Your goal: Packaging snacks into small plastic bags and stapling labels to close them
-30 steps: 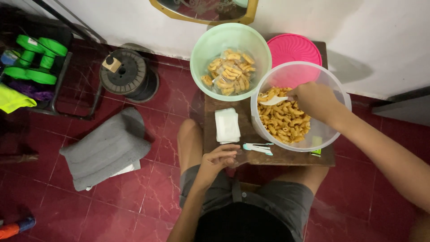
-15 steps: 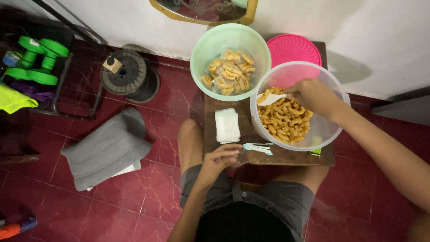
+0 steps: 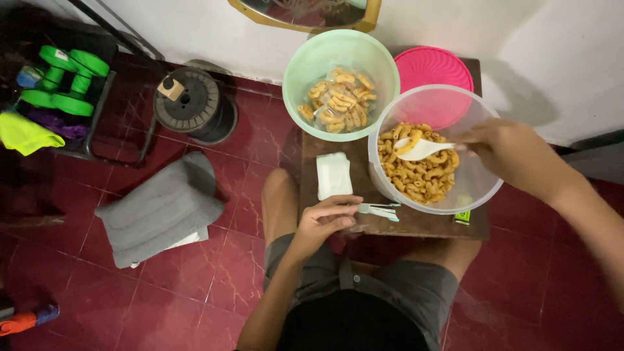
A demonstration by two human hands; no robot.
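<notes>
seated on a red floor, a person's right hand (image 3: 513, 151) clamps its fingers on a white spoon (image 3: 421, 149) dipped into the clear bowl (image 3: 482, 188) of macaroni snacks (image 3: 421, 174) on the low tabletop (image 3: 416, 224); the left hand (image 3: 323, 222), fingers loosely curled and empty, rests at the edge beside small scissors (image 3: 379, 210), steadying.

a white plastic spoon (image 3: 421, 149) lay tilted in a clear round tub (image 3: 484, 188), its bowl loaded with orange curled snacks (image 3: 422, 175). the tub stood at the right of the small wooden tabletop (image 3: 416, 224), about half full.
</notes>
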